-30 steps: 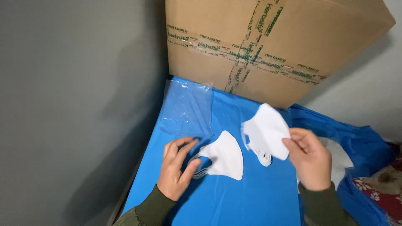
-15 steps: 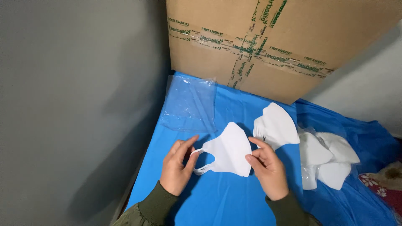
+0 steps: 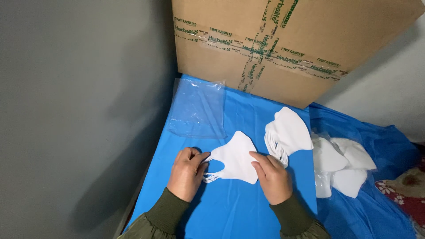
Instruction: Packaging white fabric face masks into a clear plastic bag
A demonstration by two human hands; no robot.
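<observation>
dim, even light; soft shadows left; sharp focus, no glare.

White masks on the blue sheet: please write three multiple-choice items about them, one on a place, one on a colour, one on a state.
1. Where does the clear plastic bag lie?
A. left of the cardboard box's foot
B. on the masks at right
C. under the right hand

2. What colour are the person's sleeves?
A. red
B. olive green
C. white

3. What is the state of the small stack of masks between the hands?
A. hanging in the air
B. lying flat, touched by both hands
C. sealed inside a bag

Answers: 1 A, it lies flat below the cardboard box; 2 B, both cuffs show it; 3 B, left hand and right hand rest at its edges on the blue sheet.
</observation>
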